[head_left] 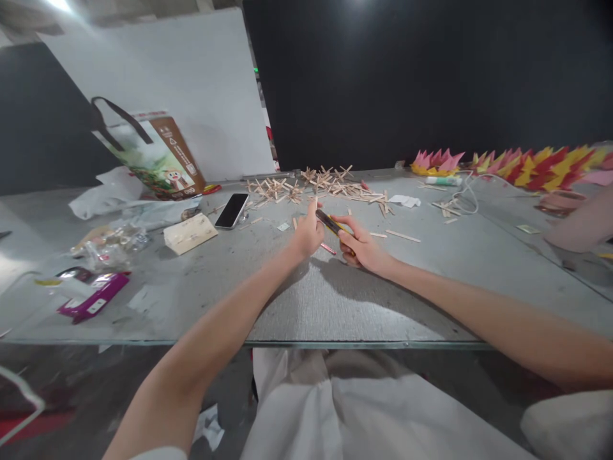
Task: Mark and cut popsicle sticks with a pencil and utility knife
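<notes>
Hands meet over the surface (pixel 335 306): right hand (pixel 361 246) clamped on a yellow-black cutter (pixel 331 223), left hand (pixel 306 235) pinching its tip; wooden sticks (pixel 325 185) just beyond.

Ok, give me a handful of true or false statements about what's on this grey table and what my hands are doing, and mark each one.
1. The right hand holds a slim yellow and black cutter-like tool. True.
2. The black smartphone lies to the right of both hands. False: it lies left of the left hand.
3. A pile of pale wooden craft sticks lies beyond the hands. True.
4. The purple rectangular packet sits beside the pink, red and yellow folded paper shapes. False: the packet is at the table's near left, the paper shapes at the far right.
5. The left hand grips the phone. False: it is by the tool.
</notes>
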`<state>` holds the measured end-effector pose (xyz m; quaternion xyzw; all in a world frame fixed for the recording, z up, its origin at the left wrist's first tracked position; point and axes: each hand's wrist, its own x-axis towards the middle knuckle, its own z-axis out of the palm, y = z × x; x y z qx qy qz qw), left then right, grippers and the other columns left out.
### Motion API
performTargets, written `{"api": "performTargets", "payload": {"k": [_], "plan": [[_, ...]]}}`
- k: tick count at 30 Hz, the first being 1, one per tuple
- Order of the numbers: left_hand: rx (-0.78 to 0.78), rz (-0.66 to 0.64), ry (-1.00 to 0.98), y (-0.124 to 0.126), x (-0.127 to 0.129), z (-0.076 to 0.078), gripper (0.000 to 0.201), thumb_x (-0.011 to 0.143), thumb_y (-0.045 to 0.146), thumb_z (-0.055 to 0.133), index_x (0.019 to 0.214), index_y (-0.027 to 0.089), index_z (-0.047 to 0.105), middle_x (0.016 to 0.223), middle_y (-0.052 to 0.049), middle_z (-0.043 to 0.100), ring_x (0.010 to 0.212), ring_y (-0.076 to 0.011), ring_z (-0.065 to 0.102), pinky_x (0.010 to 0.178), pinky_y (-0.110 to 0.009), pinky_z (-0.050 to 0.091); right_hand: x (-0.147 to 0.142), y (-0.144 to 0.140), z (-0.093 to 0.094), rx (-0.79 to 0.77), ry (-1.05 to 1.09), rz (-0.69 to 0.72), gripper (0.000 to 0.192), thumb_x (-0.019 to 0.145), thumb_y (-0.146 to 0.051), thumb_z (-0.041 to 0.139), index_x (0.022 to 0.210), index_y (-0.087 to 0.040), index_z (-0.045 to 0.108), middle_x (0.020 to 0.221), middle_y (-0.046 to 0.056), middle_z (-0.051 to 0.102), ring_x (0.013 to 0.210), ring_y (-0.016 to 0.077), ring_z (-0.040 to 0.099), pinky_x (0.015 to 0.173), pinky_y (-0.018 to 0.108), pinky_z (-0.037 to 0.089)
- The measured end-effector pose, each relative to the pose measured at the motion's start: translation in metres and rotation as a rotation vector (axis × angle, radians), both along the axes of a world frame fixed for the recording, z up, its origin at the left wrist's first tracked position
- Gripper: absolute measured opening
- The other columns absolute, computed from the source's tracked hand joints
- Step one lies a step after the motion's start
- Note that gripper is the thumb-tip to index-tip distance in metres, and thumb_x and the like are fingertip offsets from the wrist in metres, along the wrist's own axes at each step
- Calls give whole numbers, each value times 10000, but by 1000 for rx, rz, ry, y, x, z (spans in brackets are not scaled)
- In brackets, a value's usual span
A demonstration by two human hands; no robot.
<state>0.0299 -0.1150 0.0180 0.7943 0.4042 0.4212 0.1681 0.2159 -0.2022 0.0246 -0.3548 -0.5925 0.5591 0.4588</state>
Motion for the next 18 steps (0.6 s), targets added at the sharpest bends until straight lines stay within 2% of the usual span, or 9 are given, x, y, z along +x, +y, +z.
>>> {"api": "performTargets", "payload": {"k": [5,14,18], "plan": [[-43,-19,41,-1,0,5,516,950,101,480,1450,226,476,1013,-82,696,963,-282,691,1008,-433,498,4,2,2,-5,-45,10,456,1072,-450,549,1487,-295,441,629,-132,325,395,76,195,377,160,197],[-93,-17,138,0,-2,10,532,971,104,412,1498,156,460,1173,-142,709,1059,-285,710,1041,-441,504,7,3,4,-35,-87,-14,461,1082,-419,530,1520,-305,445,627,-132,324,386,75,207,372,150,206],[-104,-6,188,2,-5,5,521,968,96,409,1477,163,494,1169,-143,726,1080,-287,714,1037,-438,515,5,6,0,-67,-112,-16,452,1089,-369,495,1530,-290,439,609,-132,337,376,79,229,369,147,207]]}}
